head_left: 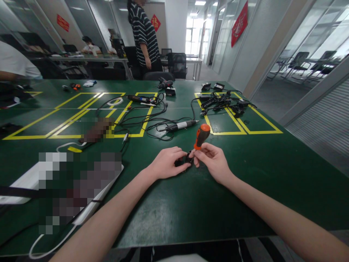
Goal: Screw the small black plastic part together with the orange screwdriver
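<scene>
My left hand (171, 162) rests on the green table, its thumb and fingers closed round a small black part (188, 158) that is mostly hidden. Close beside it, my right hand (214, 160) pinches a screwdriver (203, 136) with an orange and dark grey handle, low down near the shaft. The screwdriver stands nearly upright, handle on top, over the black part. Fingers cover its tip, so whether it touches the part I cannot tell.
Beyond my hands lies a silver and black pen-shaped electric screwdriver (181, 126) with a coiled cable. Tangled black cables with adapters (223, 103) lie at the back right. A black drill (165, 83) sits farther back. Blurred-out devices lie left. A person in stripes (144, 34) stands beyond the table.
</scene>
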`<state>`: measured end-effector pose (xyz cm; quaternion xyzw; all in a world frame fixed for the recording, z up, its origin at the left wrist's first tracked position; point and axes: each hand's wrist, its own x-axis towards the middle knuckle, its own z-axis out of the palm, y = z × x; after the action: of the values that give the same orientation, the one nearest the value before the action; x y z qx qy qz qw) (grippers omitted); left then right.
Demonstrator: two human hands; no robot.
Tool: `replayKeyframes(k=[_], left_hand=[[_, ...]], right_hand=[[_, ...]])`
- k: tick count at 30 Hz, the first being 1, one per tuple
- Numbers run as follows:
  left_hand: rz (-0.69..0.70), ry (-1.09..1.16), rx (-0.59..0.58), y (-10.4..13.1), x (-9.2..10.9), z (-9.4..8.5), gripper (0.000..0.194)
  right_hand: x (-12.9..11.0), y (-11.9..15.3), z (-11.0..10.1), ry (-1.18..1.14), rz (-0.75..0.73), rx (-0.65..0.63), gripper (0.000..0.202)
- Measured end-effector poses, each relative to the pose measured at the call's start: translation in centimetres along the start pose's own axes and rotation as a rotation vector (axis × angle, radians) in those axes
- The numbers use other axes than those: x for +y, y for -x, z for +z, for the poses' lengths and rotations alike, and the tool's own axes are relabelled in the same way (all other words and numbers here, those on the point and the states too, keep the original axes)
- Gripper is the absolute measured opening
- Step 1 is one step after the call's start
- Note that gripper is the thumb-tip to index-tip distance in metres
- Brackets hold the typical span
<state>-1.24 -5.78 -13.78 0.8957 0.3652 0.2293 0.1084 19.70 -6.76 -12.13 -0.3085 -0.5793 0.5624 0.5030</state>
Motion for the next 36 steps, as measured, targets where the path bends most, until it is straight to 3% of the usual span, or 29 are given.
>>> replayKeyframes(k=[36], left_hand=[[-0.006,-0.008,-0.008,-0.05,0.05,-0.10,0.022]], right_hand=[[0.03,-0.08,0.28,-0.059,-0.007,-0.050,0.028]])
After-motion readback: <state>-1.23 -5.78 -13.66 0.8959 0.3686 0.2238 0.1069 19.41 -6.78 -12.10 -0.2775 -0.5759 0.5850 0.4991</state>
